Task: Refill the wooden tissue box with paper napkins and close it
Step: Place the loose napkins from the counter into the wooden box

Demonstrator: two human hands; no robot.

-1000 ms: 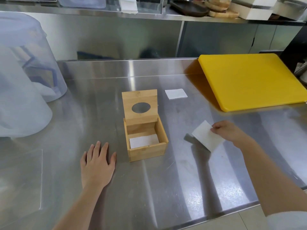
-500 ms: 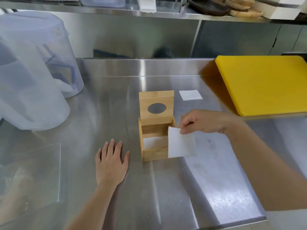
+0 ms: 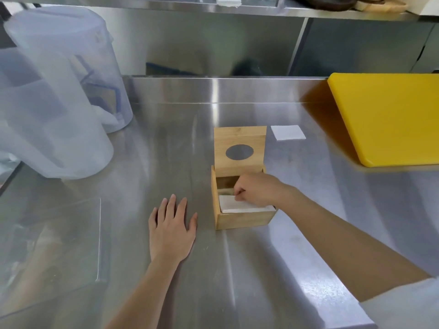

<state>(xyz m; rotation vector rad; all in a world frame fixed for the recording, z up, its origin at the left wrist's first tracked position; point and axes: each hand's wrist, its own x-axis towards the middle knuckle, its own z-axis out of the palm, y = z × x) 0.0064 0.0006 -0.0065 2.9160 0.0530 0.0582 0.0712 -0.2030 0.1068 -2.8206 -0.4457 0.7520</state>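
The wooden tissue box (image 3: pixel 244 219) stands in the middle of the steel counter, its lid (image 3: pixel 240 150) with a round hole tipped up at the back. My right hand (image 3: pixel 256 191) reaches into the box from the right, fingers pinched on a white paper napkin (image 3: pixel 240 206) that lies slanted in the box. Another white napkin (image 3: pixel 288 132) lies flat on the counter behind the box to the right. My left hand (image 3: pixel 172 230) rests flat on the counter left of the box, fingers spread, holding nothing.
A yellow cutting board (image 3: pixel 389 117) lies at the right. Large translucent plastic jugs (image 3: pixel 52 98) stand at the left. A clear plastic sheet (image 3: pixel 54 245) lies at the front left. The counter's front edge (image 3: pixel 370 326) runs close at the lower right. A steel shelf (image 3: pixel 237 8) runs above the back.
My right hand carried the napkin from the counter on the right over to the box and lowered it inside. My left hand stayed flat on the counter.
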